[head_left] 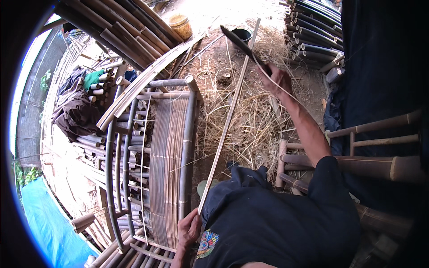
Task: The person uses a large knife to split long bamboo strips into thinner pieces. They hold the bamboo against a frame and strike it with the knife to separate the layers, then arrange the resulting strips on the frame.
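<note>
My left hand (189, 228), low in the picture by my shirt, is closed round the near end of a long, pale bamboo strip (229, 119). The strip slants up and away to the right. At the far end of my outstretched right arm, my right hand (276, 81) grips a machete (237, 41) with a dark blade. That blade crosses the strip close to its far end. A thin bamboo sliver (279, 85) curves past the right hand; whether it is still joined to the strip I cannot tell.
A bamboo bench (170, 156) with a slatted seat stands at the left, several split bamboo lengths (143, 85) across its far end. Shavings (241, 120) litter the ground. Stacked bamboo poles (315, 33), a dark bucket (241, 35) and a yellowish bucket (180, 27) are beyond. Bamboo furniture (357, 163) stands right.
</note>
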{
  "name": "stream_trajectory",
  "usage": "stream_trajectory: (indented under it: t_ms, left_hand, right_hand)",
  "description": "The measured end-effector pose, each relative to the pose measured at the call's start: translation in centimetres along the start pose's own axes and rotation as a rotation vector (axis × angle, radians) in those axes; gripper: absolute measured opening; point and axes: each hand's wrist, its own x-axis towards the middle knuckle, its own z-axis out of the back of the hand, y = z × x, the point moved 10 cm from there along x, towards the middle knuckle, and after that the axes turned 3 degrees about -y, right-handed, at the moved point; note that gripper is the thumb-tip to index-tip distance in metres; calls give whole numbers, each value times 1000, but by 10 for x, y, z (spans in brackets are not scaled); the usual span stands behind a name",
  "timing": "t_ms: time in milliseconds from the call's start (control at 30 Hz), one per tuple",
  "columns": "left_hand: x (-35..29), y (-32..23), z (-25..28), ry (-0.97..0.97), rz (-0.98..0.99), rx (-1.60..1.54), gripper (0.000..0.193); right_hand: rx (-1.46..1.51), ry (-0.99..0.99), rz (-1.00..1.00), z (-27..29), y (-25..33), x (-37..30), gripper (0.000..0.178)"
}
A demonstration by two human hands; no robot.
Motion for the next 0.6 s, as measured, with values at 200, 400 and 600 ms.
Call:
stream_trajectory:
  t_ms: [200, 400, 600]
  left_hand:
    - [-43, 15, 24, -47, -50, 179, 24]
    - [-65, 67, 68, -144, -51, 183, 24]
    - [35, 4, 75, -163, -325, 508, 37]
  right_hand:
    - [-48, -22, -63, 20, -54, 52, 64]
    - [655, -148, -504, 8, -145, 77, 51]
    - [1210, 10, -735, -68, -26, 34, 60]
